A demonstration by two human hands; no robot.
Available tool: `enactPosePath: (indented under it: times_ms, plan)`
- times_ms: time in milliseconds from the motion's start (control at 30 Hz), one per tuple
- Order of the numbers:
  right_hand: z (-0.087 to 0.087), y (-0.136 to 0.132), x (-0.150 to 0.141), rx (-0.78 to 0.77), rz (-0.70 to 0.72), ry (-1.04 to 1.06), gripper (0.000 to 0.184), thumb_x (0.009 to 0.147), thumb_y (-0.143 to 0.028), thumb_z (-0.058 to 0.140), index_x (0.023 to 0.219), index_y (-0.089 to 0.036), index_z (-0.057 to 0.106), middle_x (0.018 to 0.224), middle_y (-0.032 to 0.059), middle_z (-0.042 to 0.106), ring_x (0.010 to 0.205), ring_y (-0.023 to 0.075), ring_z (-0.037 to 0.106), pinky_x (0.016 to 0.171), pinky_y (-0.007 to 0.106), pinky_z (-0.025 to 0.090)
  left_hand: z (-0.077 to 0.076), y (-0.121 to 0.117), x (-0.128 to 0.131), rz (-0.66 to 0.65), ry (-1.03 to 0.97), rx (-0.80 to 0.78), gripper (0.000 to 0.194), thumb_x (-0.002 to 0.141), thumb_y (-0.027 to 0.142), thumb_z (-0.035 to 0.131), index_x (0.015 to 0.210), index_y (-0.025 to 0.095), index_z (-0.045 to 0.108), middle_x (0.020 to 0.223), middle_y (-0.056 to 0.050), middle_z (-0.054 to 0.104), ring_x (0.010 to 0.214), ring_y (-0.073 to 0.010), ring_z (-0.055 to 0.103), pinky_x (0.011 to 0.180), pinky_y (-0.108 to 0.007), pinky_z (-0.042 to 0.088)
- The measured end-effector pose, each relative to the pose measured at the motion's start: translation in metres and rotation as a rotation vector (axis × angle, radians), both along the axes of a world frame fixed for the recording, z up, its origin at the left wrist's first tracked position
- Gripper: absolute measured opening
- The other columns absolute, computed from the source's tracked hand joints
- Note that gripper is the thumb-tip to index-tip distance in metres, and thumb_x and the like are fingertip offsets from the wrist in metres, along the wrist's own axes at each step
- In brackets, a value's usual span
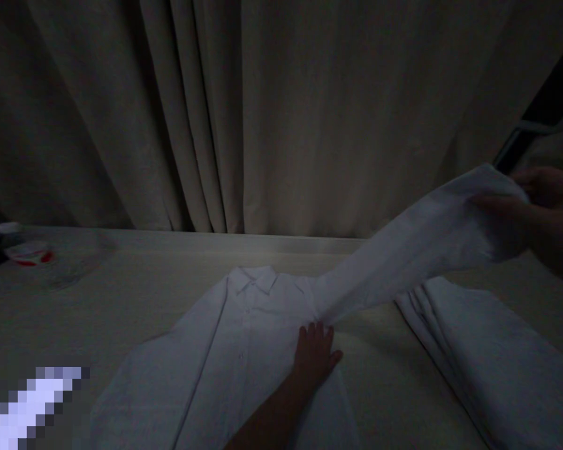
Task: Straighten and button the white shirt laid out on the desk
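A white collared shirt [234, 356] lies front-up on a pale table [136, 294], collar toward the curtain. My left hand [315, 356] rests flat on the shirt's right shoulder area, fingers stretched out. My right hand [539, 212] is raised at the right edge, closed on the end of the shirt's sleeve [417, 250], which stretches up and to the right off the table.
A stack of folded white cloth [478, 350] lies at the right of the table. A small white and red object [28, 254] sits at the far left edge. A pale curtain [263, 112] hangs behind the table. A dark bar [544, 106] crosses the upper right.
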State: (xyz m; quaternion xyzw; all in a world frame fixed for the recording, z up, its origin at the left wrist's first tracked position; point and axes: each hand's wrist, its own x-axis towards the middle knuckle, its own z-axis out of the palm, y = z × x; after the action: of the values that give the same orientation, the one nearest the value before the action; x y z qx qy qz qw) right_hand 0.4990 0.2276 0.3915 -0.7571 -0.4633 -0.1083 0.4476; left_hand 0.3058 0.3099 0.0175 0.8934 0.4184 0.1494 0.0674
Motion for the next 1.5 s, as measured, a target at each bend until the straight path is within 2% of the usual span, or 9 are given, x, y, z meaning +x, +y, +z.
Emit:
enactPosePath:
  times_ms: [133, 233, 333, 433, 633, 900, 1100, 1233, 1500]
  plan:
    - [-0.002, -0.027, -0.037, 0.018, 0.342, -0.151, 0.031, 0.066, -0.057, 0.065, 0.077, -0.028, 0.062, 0.064, 0.0037, 0.062, 0.049, 0.0163, 0.054, 0.038, 0.027, 0.04, 0.001, 0.0, 0.005, 0.0, 0.004, -0.019, 0.062, 0.084, 0.054, 0.043, 0.129, 0.012, 0.046, 0.136, -0.02, 0.049, 0.123, -0.0374, 0.044, 0.1, -0.058, 0.035]
    - [-0.003, -0.041, -0.061, -0.046, 0.589, -0.169, 0.022, 0.07, -0.05, 0.065, 0.076, -0.03, 0.061, 0.058, -0.0014, 0.059, 0.046, 0.015, 0.053, 0.035, 0.025, 0.04, 0.004, -0.001, 0.005, -0.003, -0.009, -0.021, 0.061, 0.082, 0.047, 0.047, 0.128, 0.007, 0.046, 0.134, -0.021, 0.051, 0.124, -0.0367, 0.044, 0.103, -0.056, 0.033]
    - [0.0, -0.037, -0.071, -0.038, 0.644, -0.229, 0.011, 0.074, -0.039, 0.063, 0.075, -0.028, 0.06, 0.06, -0.0047, 0.059, 0.049, 0.0141, 0.053, 0.039, 0.024, 0.04, 0.006, -0.004, 0.003, -0.041, -0.032, -0.01, 0.056, 0.083, 0.037, 0.046, 0.134, 0.014, 0.04, 0.141, -0.014, 0.045, 0.132, -0.0319, 0.036, 0.111, -0.051, 0.028]
    - [0.002, -0.014, -0.06, 0.023, 0.513, -0.345, 0.011, 0.074, -0.034, 0.063, 0.073, -0.024, 0.058, 0.065, -0.0034, 0.059, 0.056, 0.0144, 0.053, 0.049, 0.025, 0.04, 0.01, -0.008, 0.002, -0.091, -0.043, 0.001, 0.054, 0.084, 0.03, 0.043, 0.135, 0.014, 0.037, 0.145, -0.011, 0.041, 0.137, -0.0283, 0.029, 0.115, -0.047, 0.022]
    - [-0.02, 0.051, 0.024, -0.088, 0.111, -0.411, 0.014, 0.077, -0.034, 0.057, 0.085, -0.022, 0.059, 0.087, 0.0066, 0.065, 0.076, 0.0214, 0.057, 0.064, 0.031, 0.038, 0.01, -0.008, 0.002, -0.171, -0.031, -0.012, 0.044, 0.086, 0.035, 0.043, 0.125, 0.014, 0.049, 0.126, -0.011, 0.058, 0.12, -0.0246, 0.049, 0.109, -0.041, 0.035]
    - [-0.095, 0.091, 0.145, -0.374, -0.398, -0.228, 0.043, 0.086, -0.045, 0.042, 0.117, -0.018, 0.054, 0.11, 0.0213, 0.061, 0.09, 0.0282, 0.057, 0.064, 0.036, 0.033, -0.013, -0.004, -0.006, -0.214, -0.032, -0.101, 0.063, 0.088, 0.049, 0.032, 0.141, 0.013, 0.029, 0.149, -0.015, 0.034, 0.14, -0.0282, 0.024, 0.118, -0.045, 0.02]
    - [-0.147, 0.098, 0.189, -0.459, -0.489, -0.056, 0.052, 0.083, -0.048, 0.043, 0.123, -0.017, 0.054, 0.114, 0.0231, 0.059, 0.093, 0.0297, 0.056, 0.062, 0.037, 0.033, -0.017, 0.0, -0.003, -0.205, -0.011, -0.135, 0.069, 0.087, 0.054, 0.031, 0.143, 0.015, 0.024, 0.152, -0.012, 0.029, 0.141, -0.0287, 0.021, 0.118, -0.049, 0.018]
    - [-0.138, 0.113, 0.19, -0.322, -0.445, -0.066, 0.05, 0.08, -0.044, 0.048, 0.118, -0.012, 0.058, 0.109, 0.0224, 0.061, 0.087, 0.0249, 0.054, 0.065, 0.036, 0.035, -0.01, 0.0, -0.001, -0.211, -0.002, -0.138, 0.069, 0.086, 0.055, 0.031, 0.143, 0.015, 0.025, 0.15, -0.013, 0.033, 0.138, -0.0312, 0.028, 0.114, -0.051, 0.023]
    - [-0.069, 0.15, 0.137, 0.009, -0.31, -0.075, 0.046, 0.076, -0.04, 0.055, 0.108, -0.008, 0.061, 0.102, 0.0155, 0.063, 0.083, 0.0165, 0.053, 0.068, 0.029, 0.038, -0.004, -0.003, -0.001, -0.231, 0.014, -0.122, 0.068, 0.087, 0.052, 0.03, 0.142, 0.011, 0.027, 0.15, -0.016, 0.033, 0.138, -0.0319, 0.027, 0.115, -0.051, 0.021]
